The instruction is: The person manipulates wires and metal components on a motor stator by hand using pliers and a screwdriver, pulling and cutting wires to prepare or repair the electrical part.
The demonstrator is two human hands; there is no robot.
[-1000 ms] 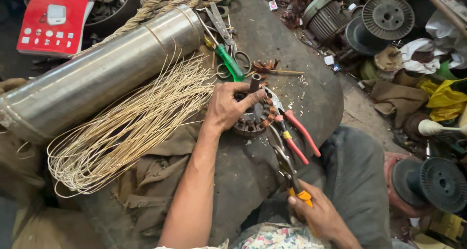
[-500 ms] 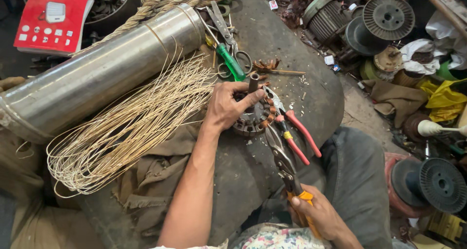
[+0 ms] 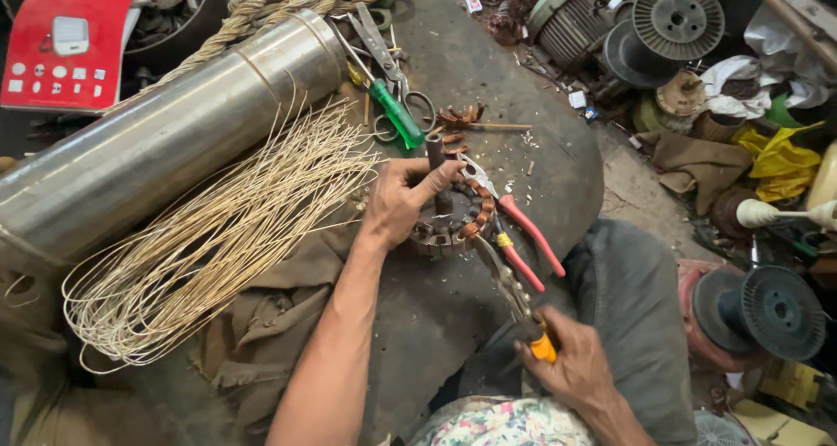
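Observation:
My left hand [image 3: 403, 200] presses down on a small round stator [image 3: 453, 221] with copper windings and grips a dark upright shaft [image 3: 434, 154] at its top. My right hand [image 3: 571, 367] holds the yellow-tipped handle of long metal pliers [image 3: 506, 280], whose jaws reach up to the stator's right edge. Red-handled pliers [image 3: 523, 237] lie just right of the stator on the dark round work surface [image 3: 488, 71].
A big steel cylinder [image 3: 166, 141] lies at the left with a coil of pale wire [image 3: 218, 228] and a rope [image 3: 288, 1]. A green screwdriver [image 3: 397, 115] and scissors [image 3: 392, 54] lie behind the stator. Spools [image 3: 676, 19] and scrap crowd the right.
My right hand with the long pliers has shifted slightly; the left hand stays on the stator.

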